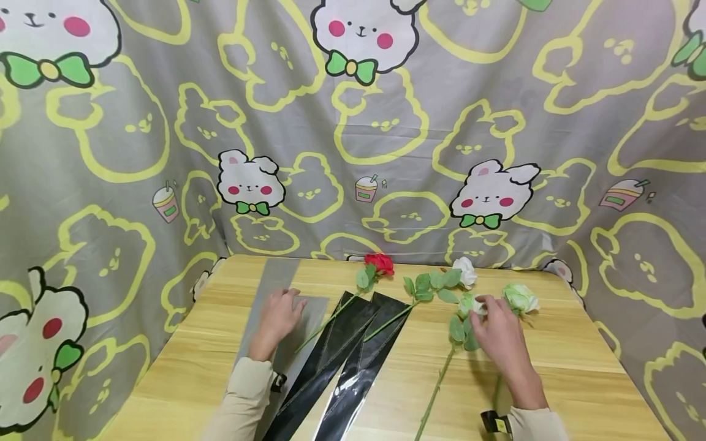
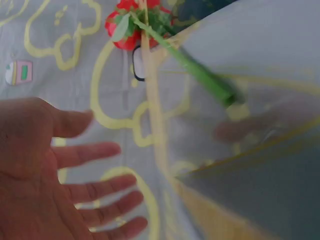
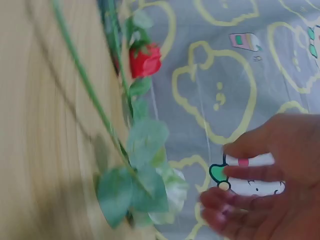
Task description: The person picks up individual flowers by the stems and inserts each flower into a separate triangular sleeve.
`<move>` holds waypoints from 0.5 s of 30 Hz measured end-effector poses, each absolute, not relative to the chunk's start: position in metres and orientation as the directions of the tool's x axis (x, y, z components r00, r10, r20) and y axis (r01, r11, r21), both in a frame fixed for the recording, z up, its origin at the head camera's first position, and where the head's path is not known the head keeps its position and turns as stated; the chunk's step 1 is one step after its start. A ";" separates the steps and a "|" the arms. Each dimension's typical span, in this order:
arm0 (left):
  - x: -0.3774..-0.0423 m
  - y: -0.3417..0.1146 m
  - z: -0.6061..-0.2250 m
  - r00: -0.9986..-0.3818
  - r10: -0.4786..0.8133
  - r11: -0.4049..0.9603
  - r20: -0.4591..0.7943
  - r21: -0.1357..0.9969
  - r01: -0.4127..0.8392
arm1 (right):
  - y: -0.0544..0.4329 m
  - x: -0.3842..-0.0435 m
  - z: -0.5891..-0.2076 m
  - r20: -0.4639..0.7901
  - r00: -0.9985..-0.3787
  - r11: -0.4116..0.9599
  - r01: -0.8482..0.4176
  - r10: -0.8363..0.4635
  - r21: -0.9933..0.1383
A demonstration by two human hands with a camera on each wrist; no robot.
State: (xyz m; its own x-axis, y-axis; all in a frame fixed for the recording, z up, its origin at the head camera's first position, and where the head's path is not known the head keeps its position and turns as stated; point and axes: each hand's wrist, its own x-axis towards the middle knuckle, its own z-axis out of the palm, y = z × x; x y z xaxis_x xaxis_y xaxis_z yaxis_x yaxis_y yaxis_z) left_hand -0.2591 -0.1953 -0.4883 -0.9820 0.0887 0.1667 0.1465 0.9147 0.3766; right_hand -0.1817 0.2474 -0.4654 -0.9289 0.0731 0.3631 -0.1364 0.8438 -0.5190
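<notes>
Head view shows a wooden table point(image 1: 551, 367) hemmed in by a grey cloth printed with bunnies point(image 1: 386, 122), and two hands at work on it. Under the left hand point(image 1: 278, 315) lies a grey wrapping sheet point(image 1: 276, 275); the hand rests flat on it with the fingers straight and slightly spread, seemingly pinning the light sheet so it stays put. Just to the right of that hand lie two black sheets point(image 1: 353, 349) side by side, with a red rose point(image 1: 379, 263) laid so its stem crosses the nearer one and its bloom points away, beyond the fingertips. Next along, between the hands, a white rose point(image 1: 466, 272) lies the same way, stem on the second black sheet, as if each flower had been paired with its own wrapper. The right hand point(image 1: 499, 334) is over a pale green rose point(image 1: 466, 304) whose stem runs back toward the person past the left side of that wrist; the fingers curl loosely toward the bloom, but whether they pinch it or merely touch it I cannot tell. A second pale green rose point(image 1: 520, 298) sits just beyond the fingertips, to their right. Left wrist view confirms an open palm with spread fingers point(image 2: 95, 190).
</notes>
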 end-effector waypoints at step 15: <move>-0.267 -0.185 -0.508 -0.994 -0.097 0.974 0.055 0.210 -0.084 | 0.230 -0.182 -0.494 -0.121 -0.982 0.792 0.186 0.142 -0.582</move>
